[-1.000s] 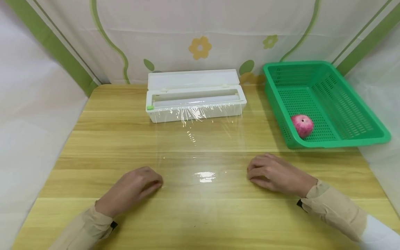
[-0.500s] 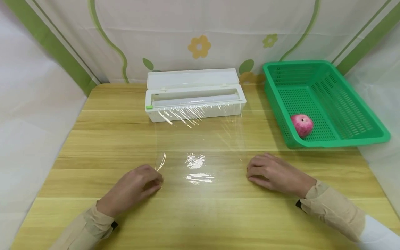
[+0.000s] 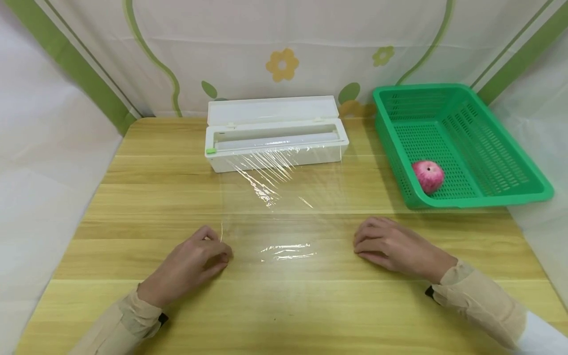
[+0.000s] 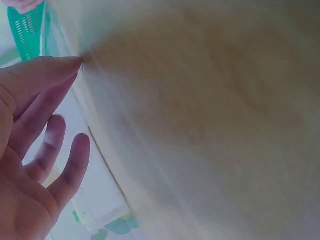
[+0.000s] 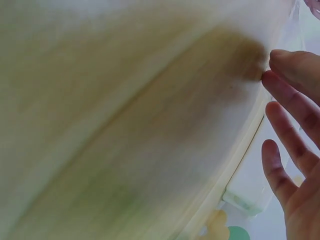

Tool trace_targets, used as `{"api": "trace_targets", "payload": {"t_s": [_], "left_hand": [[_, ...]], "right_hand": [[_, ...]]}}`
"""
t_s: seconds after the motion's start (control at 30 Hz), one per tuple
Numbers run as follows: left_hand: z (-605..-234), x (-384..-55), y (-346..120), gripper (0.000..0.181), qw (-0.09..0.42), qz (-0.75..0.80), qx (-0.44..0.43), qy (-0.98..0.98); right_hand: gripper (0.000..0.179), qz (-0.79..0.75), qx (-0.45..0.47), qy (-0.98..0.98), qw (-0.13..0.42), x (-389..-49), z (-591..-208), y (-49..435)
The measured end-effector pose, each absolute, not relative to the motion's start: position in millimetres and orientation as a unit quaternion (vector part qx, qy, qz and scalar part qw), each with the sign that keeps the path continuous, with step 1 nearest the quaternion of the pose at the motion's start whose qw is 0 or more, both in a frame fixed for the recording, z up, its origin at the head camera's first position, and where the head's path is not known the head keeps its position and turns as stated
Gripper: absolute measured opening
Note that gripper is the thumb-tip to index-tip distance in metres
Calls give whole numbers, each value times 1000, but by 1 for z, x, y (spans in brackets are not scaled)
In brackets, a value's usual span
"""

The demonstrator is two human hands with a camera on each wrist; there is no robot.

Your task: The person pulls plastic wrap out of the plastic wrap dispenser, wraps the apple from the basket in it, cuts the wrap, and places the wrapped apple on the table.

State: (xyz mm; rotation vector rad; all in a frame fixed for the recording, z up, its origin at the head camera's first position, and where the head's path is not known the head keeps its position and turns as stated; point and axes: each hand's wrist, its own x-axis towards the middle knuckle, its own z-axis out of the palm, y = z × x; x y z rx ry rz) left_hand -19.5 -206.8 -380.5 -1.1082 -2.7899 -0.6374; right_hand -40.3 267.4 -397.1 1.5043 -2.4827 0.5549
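Note:
A clear sheet of cling film point(image 3: 284, 222) stretches toward me from a white cling film dispenser point(image 3: 277, 155), whose lid stands open behind its roll. At the sheet's near left corner my left hand point(image 3: 188, 266) pinches the film between thumb and index finger; those tips meet in the left wrist view, the other fingers point(image 4: 80, 155) loosely bent. My right hand point(image 3: 401, 249) is beside the sheet's near right corner. In the right wrist view its thumb point(image 5: 295, 67) and index fingertip stand slightly apart, with no film visible between them.
A green plastic basket point(image 3: 463, 202) stands at the back right, holding a pink round fruit-like item point(image 3: 428, 176). A green slider point(image 3: 211, 151) sits at the dispenser's left end. A patterned curtain point(image 3: 284, 29) hangs behind the wooden table point(image 3: 284, 315).
My right hand has shifted slightly right, away from the film. The left hand keeps its pinch, its other fingers lifting a little. Creases and glints on the film have changed.

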Motion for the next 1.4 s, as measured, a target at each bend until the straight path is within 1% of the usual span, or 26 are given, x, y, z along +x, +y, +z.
{"api": "trace_targets", "payload": {"t_s": [0.07, 0.23, 0.3, 0.37, 0.53, 0.6, 0.67, 0.87, 1.03, 1.17, 1.27, 1.3, 1.4], "left_hand": [[-381, -19, -207, 27, 29, -207, -358, -910], [-380, -18, -207, 26, 19, -204, -356, -912], [-380, -19, -207, 26, 20, -204, -358, -911], [-379, -18, -207, 25, 20, -206, -359, -910], [-378, -19, -209, 24, 18, -210, -360, -909], [-377, -19, -209, 23, 20, -208, -361, -909], [-376, -19, -209, 23, 22, -204, -363, -909], [-375, -20, -207, 21, 16, -200, -361, -911], [-377, -21, -208, 21, 20, -193, -357, -913], [-378, -21, -210, 21, 19, -185, -357, -915], [-379, -21, -211, 22, 18, -180, -357, -916], [-379, -21, -211, 22, 18, -179, -356, -917], [-380, -22, -211, 22, 15, -179, -354, -918]], "right_hand": [[25, 191, 504, -838, 92, -39, -396, 269], [10, 207, 492, -840, 98, -35, -394, 275], [12, 211, 488, -841, 103, -33, -393, 278], [18, 210, 484, -843, 105, -32, -393, 281], [22, 199, 474, -851, 106, -31, -393, 286], [21, 195, 471, -854, 106, -30, -393, 286], [24, 190, 469, -855, 108, -30, -393, 284], [15, 165, 460, -866, 104, -28, -392, 278], [31, 140, 442, -882, 82, -27, -394, 275], [24, 127, 450, -880, 87, -28, -396, 275], [32, 124, 457, -876, 93, -28, -396, 277], [33, 126, 456, -876, 92, -28, -396, 278], [24, 130, 448, -881, 83, -27, -396, 279]]}}
